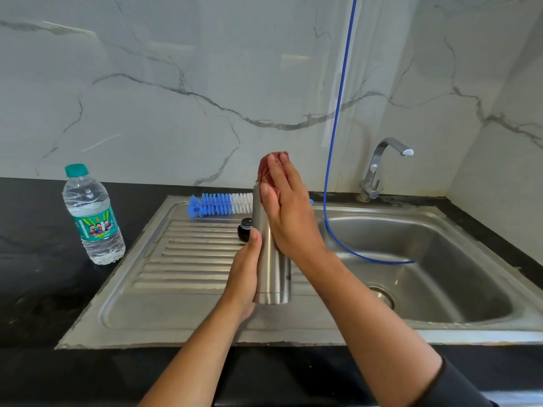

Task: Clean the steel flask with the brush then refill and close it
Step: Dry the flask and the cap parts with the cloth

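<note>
Over the steel sink's draining board (182, 259), held upright: steel flask (271, 259). Gripped low down by left hand (245, 277), fingers curled round its side. Pressed against flask's top by right hand (286, 207), fingers nearly straight: red scrubbing cloth (266, 170). Looked like wiping the outside near the mouth, so still the cleaning step. Lay untouched along the back edge of the board: blue and white bottle brush (219, 203). Sat just beside flask, on the board: black cap (244, 229). Stood well apart on the black counter, lid on: plastic water bottle (92, 215). Probably needed next: put cloth down, pick up brush, push it inside. Refilling and closing not yet done.
</note>
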Demonstrator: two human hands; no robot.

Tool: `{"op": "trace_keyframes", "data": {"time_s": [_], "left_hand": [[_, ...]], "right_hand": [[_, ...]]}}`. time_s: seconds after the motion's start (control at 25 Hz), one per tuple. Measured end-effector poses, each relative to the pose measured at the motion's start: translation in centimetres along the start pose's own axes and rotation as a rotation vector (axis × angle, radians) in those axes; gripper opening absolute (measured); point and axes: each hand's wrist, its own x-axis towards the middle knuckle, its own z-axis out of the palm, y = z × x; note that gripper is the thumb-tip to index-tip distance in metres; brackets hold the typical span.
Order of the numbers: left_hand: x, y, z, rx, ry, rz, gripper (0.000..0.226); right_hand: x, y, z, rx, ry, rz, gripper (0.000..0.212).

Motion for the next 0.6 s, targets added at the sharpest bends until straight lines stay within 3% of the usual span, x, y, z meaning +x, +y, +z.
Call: {"op": "trace_keyframes", "data": {"time_s": [0.2, 0.4, 0.52, 0.6], "left_hand": [[0.0, -0.2, 0.0, -0.056, -0.007, 0.031, 0.082], [0.5, 0.5, -1.2, -0.184, 0.16, 0.107, 0.077], [0.5, 0.8, -1.3, -0.09, 0.308, 0.127, 0.067], [0.6, 0.8, -0.9, -0.15, 0.304, 0.099, 0.065]], "right_hand": [[-3.3, -0.7, -0.3, 0.149, -0.013, 0.179, 0.059], [-9.8, -0.7, 2.1, 0.161, -0.112, 0.132, 0.064], [-12.5, -0.2, 2.2, 0.003, -0.169, 0.053, 0.065], [-12.3, 0.4, 1.4, -0.095, -0.179, -0.044, 0.065]]}}
